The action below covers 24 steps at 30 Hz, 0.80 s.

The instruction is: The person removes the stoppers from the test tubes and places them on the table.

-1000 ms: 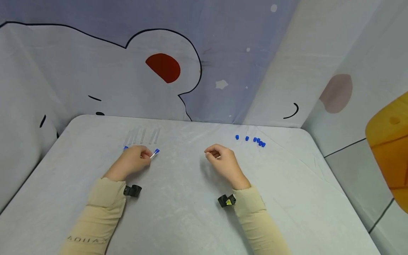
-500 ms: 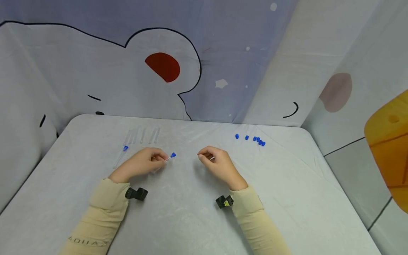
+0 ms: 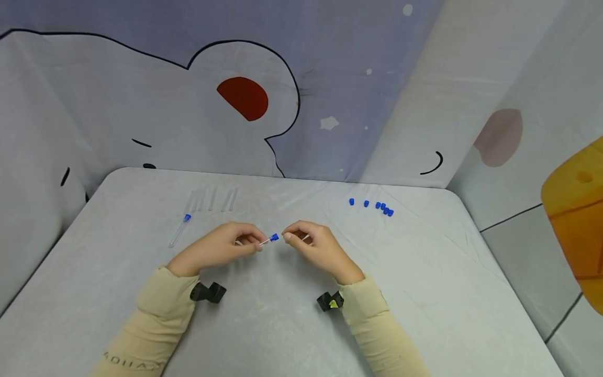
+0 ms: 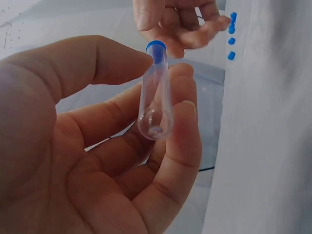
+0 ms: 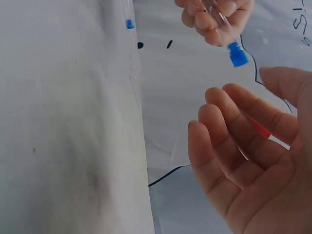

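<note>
My left hand (image 3: 226,243) pinches a clear test tube (image 4: 155,102) between thumb and fingers. A blue cap (image 3: 274,237) sits in the tube's mouth, which points toward my right hand; the rounded bottom faces the left wrist camera. My right hand (image 3: 315,246) is just right of the cap, its fingers relaxed and apart, holding nothing. In the right wrist view the blue cap (image 5: 238,54) shows beyond the right fingertips, with a gap between them.
On the left of the white table (image 3: 264,324) lies a capped tube (image 3: 180,230). Several uncapped clear tubes (image 3: 212,200) lie in a row behind it. Several loose blue caps (image 3: 378,205) are at the back right. Printed cloth walls (image 3: 339,94) border the table's back and sides.
My left hand has moved right with the capped tube, from beside the tubes to the middle, uncovering the other capped tube. My right hand has shifted slightly left, and the two now nearly meet.
</note>
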Tool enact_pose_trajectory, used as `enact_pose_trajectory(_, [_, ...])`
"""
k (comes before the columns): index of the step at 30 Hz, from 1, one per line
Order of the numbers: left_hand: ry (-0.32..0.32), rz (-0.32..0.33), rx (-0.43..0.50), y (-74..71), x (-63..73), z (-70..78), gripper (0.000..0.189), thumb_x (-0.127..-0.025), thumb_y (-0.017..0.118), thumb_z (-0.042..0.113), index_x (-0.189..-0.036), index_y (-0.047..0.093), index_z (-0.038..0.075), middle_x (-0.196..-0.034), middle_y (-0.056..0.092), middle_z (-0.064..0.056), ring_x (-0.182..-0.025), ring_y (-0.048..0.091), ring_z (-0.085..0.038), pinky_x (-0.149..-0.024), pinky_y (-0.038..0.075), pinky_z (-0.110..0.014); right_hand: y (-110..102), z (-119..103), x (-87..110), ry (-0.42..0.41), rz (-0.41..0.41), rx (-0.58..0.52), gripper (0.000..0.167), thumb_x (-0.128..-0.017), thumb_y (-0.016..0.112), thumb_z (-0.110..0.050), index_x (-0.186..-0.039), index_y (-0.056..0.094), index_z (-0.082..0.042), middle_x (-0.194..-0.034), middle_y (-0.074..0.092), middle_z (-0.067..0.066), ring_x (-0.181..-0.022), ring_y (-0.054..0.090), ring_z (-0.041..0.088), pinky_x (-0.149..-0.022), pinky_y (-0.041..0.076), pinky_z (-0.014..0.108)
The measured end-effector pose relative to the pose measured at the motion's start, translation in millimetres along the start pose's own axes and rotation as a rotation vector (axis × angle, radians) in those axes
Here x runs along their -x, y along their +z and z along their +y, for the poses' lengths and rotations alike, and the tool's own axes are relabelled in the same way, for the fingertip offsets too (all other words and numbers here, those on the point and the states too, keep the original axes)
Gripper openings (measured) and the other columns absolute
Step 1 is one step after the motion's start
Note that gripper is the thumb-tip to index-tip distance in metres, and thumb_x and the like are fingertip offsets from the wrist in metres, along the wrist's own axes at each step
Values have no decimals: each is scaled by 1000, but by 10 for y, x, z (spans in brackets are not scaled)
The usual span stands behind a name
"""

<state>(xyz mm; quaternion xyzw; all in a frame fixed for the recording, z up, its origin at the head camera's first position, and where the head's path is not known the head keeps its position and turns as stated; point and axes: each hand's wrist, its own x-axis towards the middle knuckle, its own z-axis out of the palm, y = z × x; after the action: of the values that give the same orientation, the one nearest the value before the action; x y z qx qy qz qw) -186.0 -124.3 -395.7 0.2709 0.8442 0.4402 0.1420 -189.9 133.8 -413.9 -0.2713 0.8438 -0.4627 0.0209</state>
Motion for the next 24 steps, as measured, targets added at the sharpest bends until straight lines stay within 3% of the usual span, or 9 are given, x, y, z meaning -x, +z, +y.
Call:
enact_pose_trajectory(17, [46,-31,1,28,12,109,19,-100,64,14,-115,73,6,-100,72,-1,-92,65,-13,-81,54,-32,30,-15,17,-57,-82,-53,15,-102,64,-21,-108,73,-10,-99,71,-3,-91,64,11,-77,54,33])
enact_pose_trajectory(24, [66,-55,2,28,20,94,21,-102,63,15,-118,72,5,-106,73,-6,-96,66,-14,-83,54,-34,31,-5,18,-79,-85,-97,11,-100,66,-17,-103,74,-9,-93,72,-2,-85,64,13,-73,53,35])
